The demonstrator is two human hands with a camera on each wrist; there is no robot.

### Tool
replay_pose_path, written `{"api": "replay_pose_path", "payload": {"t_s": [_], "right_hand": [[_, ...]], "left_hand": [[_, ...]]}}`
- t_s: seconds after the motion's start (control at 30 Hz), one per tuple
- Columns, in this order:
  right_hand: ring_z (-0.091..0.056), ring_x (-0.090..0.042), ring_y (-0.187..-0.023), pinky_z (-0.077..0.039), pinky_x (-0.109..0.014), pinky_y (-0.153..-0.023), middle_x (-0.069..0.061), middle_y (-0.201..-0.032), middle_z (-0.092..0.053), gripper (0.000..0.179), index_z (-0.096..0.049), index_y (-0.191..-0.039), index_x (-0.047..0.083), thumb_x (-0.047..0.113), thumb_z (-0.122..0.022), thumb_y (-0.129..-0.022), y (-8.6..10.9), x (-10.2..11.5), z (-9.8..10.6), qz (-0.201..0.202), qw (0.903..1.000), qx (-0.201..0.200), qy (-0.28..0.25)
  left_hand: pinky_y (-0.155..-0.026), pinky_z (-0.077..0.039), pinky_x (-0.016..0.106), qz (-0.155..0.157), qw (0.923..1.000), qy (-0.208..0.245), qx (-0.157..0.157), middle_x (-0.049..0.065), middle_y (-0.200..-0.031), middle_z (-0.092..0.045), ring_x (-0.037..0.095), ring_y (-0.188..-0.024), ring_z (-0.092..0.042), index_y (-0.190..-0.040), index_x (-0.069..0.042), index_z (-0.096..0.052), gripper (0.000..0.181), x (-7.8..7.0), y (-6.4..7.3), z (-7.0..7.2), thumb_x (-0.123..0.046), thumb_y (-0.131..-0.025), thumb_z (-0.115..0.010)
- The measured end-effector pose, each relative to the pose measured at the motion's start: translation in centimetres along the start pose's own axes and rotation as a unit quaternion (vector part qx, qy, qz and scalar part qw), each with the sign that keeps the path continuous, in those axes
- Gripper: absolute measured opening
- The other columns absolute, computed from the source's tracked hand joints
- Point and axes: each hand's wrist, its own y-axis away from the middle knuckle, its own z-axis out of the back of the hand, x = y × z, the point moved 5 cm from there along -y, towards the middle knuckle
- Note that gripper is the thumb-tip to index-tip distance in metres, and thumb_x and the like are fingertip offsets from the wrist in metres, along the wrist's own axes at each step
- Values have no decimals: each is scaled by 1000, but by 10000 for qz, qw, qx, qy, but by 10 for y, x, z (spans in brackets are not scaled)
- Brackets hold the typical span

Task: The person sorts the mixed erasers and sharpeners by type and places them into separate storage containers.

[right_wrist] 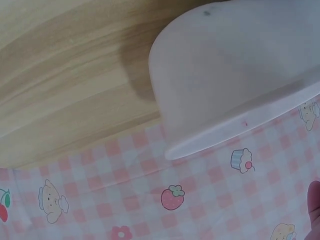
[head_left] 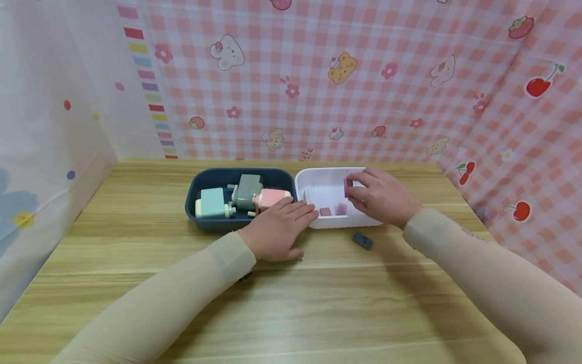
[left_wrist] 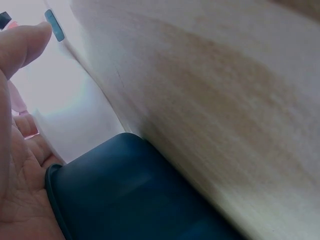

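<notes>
My right hand (head_left: 382, 196) pinches a small magenta block (head_left: 347, 187) between thumb and fingers, over the white bin (head_left: 325, 174). Two small pink pieces, a flat one (head_left: 325, 212) and a translucent one (head_left: 341, 209), lie inside that bin near its front wall. My left hand (head_left: 282, 229) rests with straight fingers across the front rims where the navy bin (head_left: 206, 225) and the white bin meet. Its palm side lies against the navy rim in the left wrist view. Only a sliver of my right hand's fingers (right_wrist: 315, 205) shows in the right wrist view.
Crank pencil sharpeners sit in the navy bin: light blue (head_left: 212, 203), grey-green (head_left: 248, 192) and pink (head_left: 273, 199). A dark grey block (head_left: 362, 241) lies on the wooden table (head_left: 291, 313) before the white bin. A checked cloth (head_left: 309, 111) hangs behind.
</notes>
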Motion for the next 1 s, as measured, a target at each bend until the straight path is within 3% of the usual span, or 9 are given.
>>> {"api": "replay_pose_path", "payload": {"t_s": [0.53,1.0], "right_hand": [[-65,-29,-93,-62,-40,-81,-13,-111,-77,20,-82,-104,7,20,-85,-89,-12,-8,-1,113,9999,6,73],[-69,-29,-96,-62,-42,-87,-12,-111,-77,16,-81,-103,7,17,-83,-91,-21,-8,-6,436,9984,98,341]], "left_hand": [[-135,-13,45,51,10000,43,-5,2,-174,-32,22,-163,-26,-168,-18,-29,93,0,0,-1,-59,-95,-69],[-135,-14,45,44,10000,27,-18,1,-173,-33,21,-162,-27,-168,-19,-30,93,0,-1,-2,-61,-95,-68]]}}
